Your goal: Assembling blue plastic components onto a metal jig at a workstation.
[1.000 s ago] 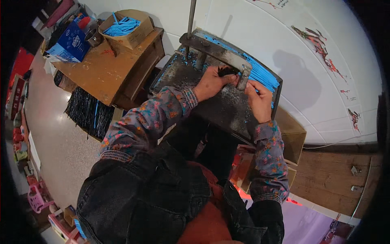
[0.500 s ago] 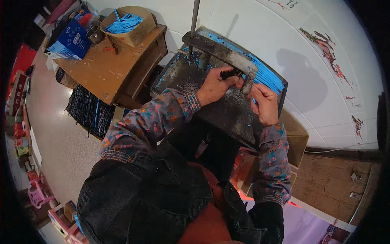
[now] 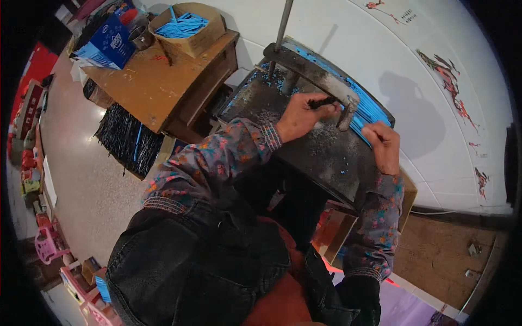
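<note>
Though apart, hands around bristles and blue sticks; gritty dark worktop, white wall.

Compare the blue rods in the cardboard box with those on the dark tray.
The boxed rods lie jumbled at mixed angles, while the tray rods lie side by side, nearly parallel. The boxed rods are in a cardboard box on the brown table; the tray rods lie along the far side of the dark tray, close to the right hand. Both sets are thin and bright blue.

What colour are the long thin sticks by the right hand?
The sticks are bright blue, clearest in the head view.
</note>
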